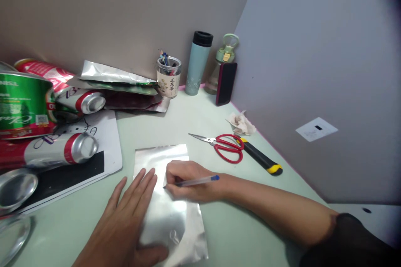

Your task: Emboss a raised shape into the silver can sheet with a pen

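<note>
Your left hand (125, 221) spread flat, pinning shiny silver foil sheet (171, 208) to pale green counter (238, 233). Your right hand (188, 181) pinches clear blue-capped pen (196, 181), tip on sheet near its middle. No marks visible on sheet; marking looks barely begun. Red-handled scissors (224, 147) and black-and-yellow utility knife (261, 158) lie untouched, right of sheet.

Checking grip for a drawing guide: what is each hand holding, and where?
Right hand grips the pen near its tip; left hand lies flat on the metal sheet.
</note>
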Available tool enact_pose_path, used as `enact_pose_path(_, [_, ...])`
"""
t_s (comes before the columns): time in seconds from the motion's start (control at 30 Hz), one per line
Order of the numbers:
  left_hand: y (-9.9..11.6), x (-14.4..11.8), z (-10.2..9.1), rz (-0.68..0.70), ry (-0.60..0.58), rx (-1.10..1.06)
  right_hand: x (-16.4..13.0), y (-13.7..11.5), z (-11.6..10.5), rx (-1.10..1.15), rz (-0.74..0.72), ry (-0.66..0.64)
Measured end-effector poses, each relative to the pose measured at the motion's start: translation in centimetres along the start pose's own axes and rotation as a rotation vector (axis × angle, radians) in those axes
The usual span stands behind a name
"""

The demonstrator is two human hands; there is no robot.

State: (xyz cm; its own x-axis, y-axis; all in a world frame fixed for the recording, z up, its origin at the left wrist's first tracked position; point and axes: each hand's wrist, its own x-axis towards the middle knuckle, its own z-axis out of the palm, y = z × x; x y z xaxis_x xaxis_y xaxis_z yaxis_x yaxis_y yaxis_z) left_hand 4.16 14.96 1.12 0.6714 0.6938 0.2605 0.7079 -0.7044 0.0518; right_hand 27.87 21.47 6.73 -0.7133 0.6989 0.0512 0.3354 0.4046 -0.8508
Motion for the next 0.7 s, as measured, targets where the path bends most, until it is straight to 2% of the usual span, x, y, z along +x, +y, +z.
enact_pose_path(0.7, [-0.19, 0.13, -0.44, 0.026, -0.036, 0.005, -0.12, 0.41, 0.12, 0.019, -0.116, -0.058])
